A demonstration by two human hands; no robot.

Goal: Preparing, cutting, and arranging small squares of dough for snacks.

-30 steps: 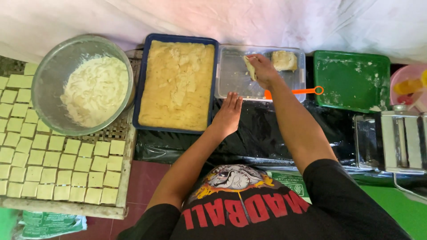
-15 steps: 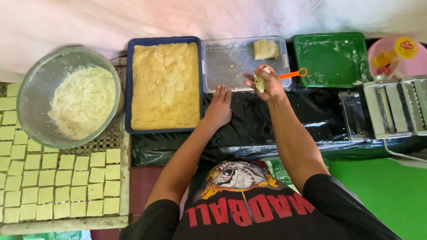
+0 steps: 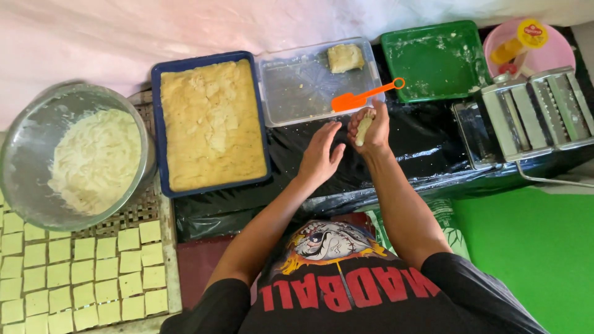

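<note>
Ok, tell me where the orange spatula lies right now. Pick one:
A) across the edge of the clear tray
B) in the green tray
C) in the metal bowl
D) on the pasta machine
A: the spatula rests with its blade on the clear tray and its handle sticking out past the rim toward the green tray, just above the right hand.

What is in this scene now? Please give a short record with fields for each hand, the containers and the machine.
right hand: closed around a pale dough piece
left hand: open, flat, over the black plastic sheet
clear tray: one dough lump, orange spatula on its rim
blue tray: full of yellow filling
metal bowl: white shreds
pasta roller: person's right side
</note>
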